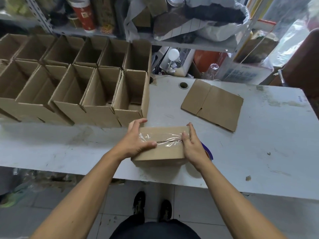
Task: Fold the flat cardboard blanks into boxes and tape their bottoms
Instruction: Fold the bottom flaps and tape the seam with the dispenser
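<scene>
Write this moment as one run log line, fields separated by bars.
step: pressing tape on box bottom | left hand: holds box | right hand: holds box | tape: over seam | flat blank: waiting

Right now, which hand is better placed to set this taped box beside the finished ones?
Left, probably. The left hand grips the taped box on the side facing the finished boxes; the right hand holds the far side.

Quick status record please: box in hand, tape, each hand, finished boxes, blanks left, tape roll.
box in work: box upside down on the table, both hands on it
tape: clear strip over the bottom seam
left hand: grips left end, thumb on top
right hand: grips right end, thumb on tape
finished boxes: two rows, open tops, far left
flat blank: lying flat, far right
tape roll: mostly hidden behind right hand
</scene>
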